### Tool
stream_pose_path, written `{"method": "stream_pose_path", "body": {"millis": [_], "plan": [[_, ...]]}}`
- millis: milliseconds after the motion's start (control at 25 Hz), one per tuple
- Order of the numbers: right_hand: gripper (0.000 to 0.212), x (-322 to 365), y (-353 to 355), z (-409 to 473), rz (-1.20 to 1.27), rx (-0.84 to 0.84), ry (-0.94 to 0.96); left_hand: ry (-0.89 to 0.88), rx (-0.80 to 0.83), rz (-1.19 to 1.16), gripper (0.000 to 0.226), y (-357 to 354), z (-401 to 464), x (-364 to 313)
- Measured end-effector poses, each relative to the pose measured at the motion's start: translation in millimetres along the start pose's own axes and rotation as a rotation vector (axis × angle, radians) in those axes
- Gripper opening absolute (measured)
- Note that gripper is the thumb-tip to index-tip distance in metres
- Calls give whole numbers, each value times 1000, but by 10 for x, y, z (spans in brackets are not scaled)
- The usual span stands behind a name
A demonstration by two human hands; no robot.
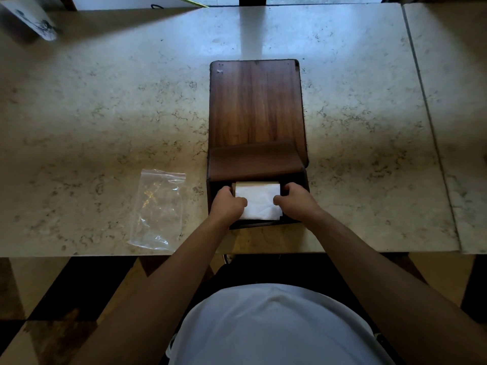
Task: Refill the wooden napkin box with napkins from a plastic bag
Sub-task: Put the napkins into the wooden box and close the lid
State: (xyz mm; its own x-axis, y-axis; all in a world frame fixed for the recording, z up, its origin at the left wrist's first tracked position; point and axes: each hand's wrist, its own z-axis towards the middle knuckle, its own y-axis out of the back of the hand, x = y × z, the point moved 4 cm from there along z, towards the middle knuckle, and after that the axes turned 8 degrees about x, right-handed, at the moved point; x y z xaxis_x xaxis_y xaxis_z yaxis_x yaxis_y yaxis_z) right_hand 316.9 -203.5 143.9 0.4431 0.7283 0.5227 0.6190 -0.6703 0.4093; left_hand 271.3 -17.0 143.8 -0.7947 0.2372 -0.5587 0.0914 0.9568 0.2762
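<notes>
Napkins, a white folded stack (259,200), sit inside the dark wooden box (257,106), lid open. Left hand (228,202) and right hand (296,200) grip its sides. Clear plastic bag (158,209) lies left of the box.

Daylight falls across a pale, veined stone counter (105,101), brightest along its far edge, where a window (324,0) seems to sit, though only a strip shows. A second slab (453,101) butts against it on the right. Below, the floor (39,299) runs in dark and tan checks.
</notes>
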Motion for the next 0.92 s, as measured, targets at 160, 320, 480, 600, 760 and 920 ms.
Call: {"method": "stream_pose_path", "body": {"millis": [160,320,480,600,760,920], "plan": [[31,2,17,-55,-56,-79,70,-56,-18,98,14,52,-16,9],[38,179,70,-172,-99,-251,267,-121,-58,-1,46,222,-70,-18],[25,396,116,-208,-92,-337,371,-175,-151,-74,36,445,-115,-61],[21,507,180,-175,-115,-370,387,-225,-229,-143,19,634,-113,-115],[32,474,423,4,-129,-520,274,-203,-305,-47,21,848,39,-244],[41,240,549,296,-41,-365,78,-90,-219,-59,10,878,238,-277]]}}
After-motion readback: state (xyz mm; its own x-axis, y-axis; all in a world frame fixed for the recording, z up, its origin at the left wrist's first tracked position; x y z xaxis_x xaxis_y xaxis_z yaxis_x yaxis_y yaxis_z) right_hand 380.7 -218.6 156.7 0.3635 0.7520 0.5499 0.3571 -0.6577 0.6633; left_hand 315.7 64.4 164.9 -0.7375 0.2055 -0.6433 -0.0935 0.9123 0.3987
